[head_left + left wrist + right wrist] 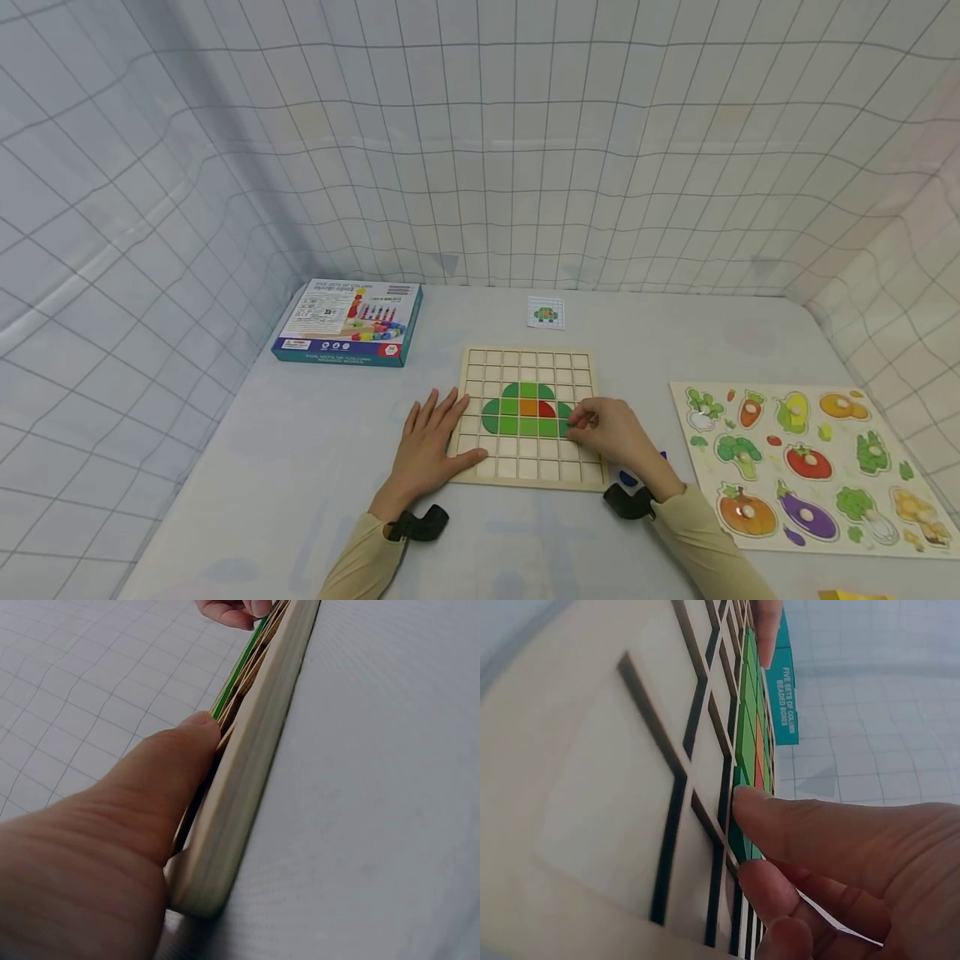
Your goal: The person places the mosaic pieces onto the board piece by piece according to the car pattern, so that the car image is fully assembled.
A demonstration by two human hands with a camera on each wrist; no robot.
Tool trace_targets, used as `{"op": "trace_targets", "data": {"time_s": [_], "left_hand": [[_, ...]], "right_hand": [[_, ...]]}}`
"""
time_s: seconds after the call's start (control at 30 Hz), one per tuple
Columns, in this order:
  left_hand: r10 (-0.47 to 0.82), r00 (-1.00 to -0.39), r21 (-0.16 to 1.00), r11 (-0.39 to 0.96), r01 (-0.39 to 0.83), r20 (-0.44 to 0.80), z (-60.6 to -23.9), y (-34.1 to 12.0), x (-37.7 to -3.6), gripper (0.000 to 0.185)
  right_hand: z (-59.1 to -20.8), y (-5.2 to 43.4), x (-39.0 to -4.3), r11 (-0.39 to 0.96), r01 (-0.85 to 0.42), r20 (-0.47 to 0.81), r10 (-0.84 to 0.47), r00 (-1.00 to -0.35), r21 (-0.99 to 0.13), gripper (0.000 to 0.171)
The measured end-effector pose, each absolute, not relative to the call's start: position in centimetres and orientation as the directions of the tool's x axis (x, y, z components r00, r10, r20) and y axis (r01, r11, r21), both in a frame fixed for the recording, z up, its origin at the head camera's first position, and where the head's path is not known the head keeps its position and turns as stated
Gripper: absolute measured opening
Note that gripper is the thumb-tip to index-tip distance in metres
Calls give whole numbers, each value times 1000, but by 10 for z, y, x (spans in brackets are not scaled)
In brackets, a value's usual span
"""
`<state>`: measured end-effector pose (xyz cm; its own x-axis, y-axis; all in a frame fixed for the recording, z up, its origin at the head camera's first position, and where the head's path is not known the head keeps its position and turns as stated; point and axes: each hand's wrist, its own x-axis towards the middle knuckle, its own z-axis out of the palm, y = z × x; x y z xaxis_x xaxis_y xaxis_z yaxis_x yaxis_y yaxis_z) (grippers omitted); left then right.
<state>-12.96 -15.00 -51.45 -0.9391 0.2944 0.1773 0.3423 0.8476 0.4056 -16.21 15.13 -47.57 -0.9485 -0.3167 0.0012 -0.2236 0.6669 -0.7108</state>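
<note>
**Hands on the grid board, right fingers at a green tile**

From my seat at the feed, the readable writing sits on the teal box (348, 322) in the left middle of the head view; the right wrist view shows its side panel, where I read "FIVE SETS OF COLUMN BEADED BOXES" in white capitals; the small print on its top is too fine to read. A little pattern card (545, 312) lies above the board near the centre of the frame, with a green shape printed on it; any text on it is too small to tell.

The wooden grid board (517, 471) lies at lower centre of the head view, with a green dome of tiles, one orange and one red, filling its middle cells. My left hand (431, 442) lies flat at the board's left edge, fingers straight and spread, thumb along the lower left corner; the left wrist view shows the thumb pressed against the board's rim. My right hand (611, 433) sits at the board's right side with the fingers curled; in the right wrist view the thumb and forefinger pinch the green tile (737, 825) at the right end of the dome, just at its cell.

At the right of the head view lies a vegetable puzzle board (806, 458), well apart from the hands; both wrists carry black straps over beige sleeves.
</note>
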Motion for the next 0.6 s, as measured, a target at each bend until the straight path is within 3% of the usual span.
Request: {"op": "trace_targets", "data": {"time_s": [0.6], "left_hand": [[295, -939, 398, 851, 343, 177, -517, -150, -131, 87]], "right_hand": [[-472, 174, -154, 703, -239, 62, -267, -962, -670, 9]]}}
